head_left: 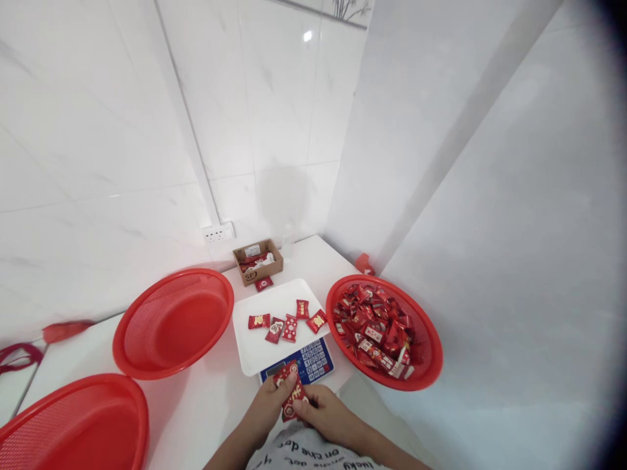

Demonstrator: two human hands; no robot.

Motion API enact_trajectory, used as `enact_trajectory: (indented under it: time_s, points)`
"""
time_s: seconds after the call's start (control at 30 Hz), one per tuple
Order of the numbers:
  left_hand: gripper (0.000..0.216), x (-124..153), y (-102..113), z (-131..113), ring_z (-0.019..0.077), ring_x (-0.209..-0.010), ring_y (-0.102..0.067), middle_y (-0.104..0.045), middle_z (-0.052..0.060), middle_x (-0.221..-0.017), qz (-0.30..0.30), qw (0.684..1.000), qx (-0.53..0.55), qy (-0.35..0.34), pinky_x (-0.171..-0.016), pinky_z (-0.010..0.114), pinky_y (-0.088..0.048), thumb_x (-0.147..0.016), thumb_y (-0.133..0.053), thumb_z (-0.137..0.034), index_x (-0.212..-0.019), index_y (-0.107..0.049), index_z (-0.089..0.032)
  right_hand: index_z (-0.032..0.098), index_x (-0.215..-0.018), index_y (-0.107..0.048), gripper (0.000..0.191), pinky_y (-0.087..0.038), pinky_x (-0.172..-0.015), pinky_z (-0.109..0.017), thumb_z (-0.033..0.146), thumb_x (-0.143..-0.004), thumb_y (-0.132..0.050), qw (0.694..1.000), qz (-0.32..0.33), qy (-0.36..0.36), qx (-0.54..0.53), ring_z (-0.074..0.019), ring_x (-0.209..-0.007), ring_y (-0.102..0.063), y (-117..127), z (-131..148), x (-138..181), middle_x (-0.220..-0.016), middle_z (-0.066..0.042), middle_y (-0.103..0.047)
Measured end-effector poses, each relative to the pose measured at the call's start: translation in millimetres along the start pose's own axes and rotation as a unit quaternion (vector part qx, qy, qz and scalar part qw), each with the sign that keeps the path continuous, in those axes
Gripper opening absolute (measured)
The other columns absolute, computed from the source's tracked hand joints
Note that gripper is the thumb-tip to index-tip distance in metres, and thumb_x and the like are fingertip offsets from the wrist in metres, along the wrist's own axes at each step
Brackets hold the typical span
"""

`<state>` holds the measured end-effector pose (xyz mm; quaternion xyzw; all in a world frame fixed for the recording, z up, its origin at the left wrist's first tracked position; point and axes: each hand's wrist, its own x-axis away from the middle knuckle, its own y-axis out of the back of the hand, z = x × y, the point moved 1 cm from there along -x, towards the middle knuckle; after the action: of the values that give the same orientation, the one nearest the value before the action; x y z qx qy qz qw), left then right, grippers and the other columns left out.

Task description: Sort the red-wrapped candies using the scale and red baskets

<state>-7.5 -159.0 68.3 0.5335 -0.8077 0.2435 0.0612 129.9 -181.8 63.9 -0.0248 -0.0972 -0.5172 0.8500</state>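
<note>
My left hand (pixel 268 405) and my right hand (pixel 327 412) meet at the table's near edge, both pinched on one red packet (pixel 290 389) with white print, held just in front of the scale's blue keypad (pixel 308 361). The white scale tray (pixel 279 312) carries several small red candy packets (pixel 288 322) in a loose row. To the right, a red mesh basket (pixel 426 339) is filled with many more red packets (pixel 375 326).
An empty red mesh basket (pixel 174 320) lies left of the scale, and another red basket (pixel 73 421) at the bottom left corner. A small cardboard box (pixel 258 261) with red packets stands at the back by a wall socket (pixel 218 232). White tiled walls enclose the corner.
</note>
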Motion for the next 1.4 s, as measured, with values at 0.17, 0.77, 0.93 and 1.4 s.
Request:
enact_trajectory:
  time_s: [0.17, 0.77, 0.93, 1.4]
  points:
    - [0.054, -1, -4, -1, 0.0268, -0.093, -0.060, -0.069, 0.010, -0.096, 0.009, 0.998, -0.060, -0.011, -0.088, 0.039, -0.044, -0.071, -0.057, -0.056, -0.101, -0.064, -0.012, 0.013, -0.078, -0.064, 0.048, -0.034, -0.055, -0.021, 0.057, -0.079, -0.045, 1.000, -0.004, 0.010, -0.029, -0.0096, -0.056, -0.040, -1, -2, -2, -0.063, 0.000, -0.052]
    - [0.056, -3, 0, 8, 0.0249, -0.085, -0.060, -0.069, 0.008, -0.086, 0.001, 0.995, -0.101, -0.020, -0.081, 0.035, -0.044, -0.071, -0.051, -0.062, -0.092, -0.065, -0.012, 0.014, -0.071, -0.060, 0.042, -0.040, -0.060, -0.024, 0.053, -0.079, -0.047, 0.999, -0.021, 0.030, -0.008, -0.0119, -0.058, -0.046, 1, -13, -4, -0.064, -0.001, -0.055]
    - [0.050, -4, -5, 0, 0.0232, -0.081, -0.060, -0.069, 0.006, -0.085, 0.024, 0.994, -0.096, -0.042, -0.079, 0.033, -0.045, -0.074, -0.051, -0.058, -0.090, -0.065, -0.014, 0.015, -0.068, -0.059, 0.043, -0.039, -0.060, -0.025, 0.055, -0.077, -0.048, 0.999, -0.038, 0.024, -0.001, -0.0122, -0.057, -0.045, 2, -11, -4, -0.063, -0.001, -0.055]
    - [0.051, -3, -12, 7, 0.0123, -0.053, -0.047, -0.059, 0.002, -0.058, 0.073, 0.983, -0.161, -0.050, -0.053, 0.023, -0.037, -0.081, -0.039, -0.058, -0.077, -0.064, -0.014, 0.016, -0.072, -0.057, 0.051, -0.034, -0.047, -0.023, 0.062, -0.082, -0.035, 0.995, -0.083, -0.014, -0.045, -0.0110, -0.048, -0.044, 6, -10, -1, -0.056, -0.002, -0.057]
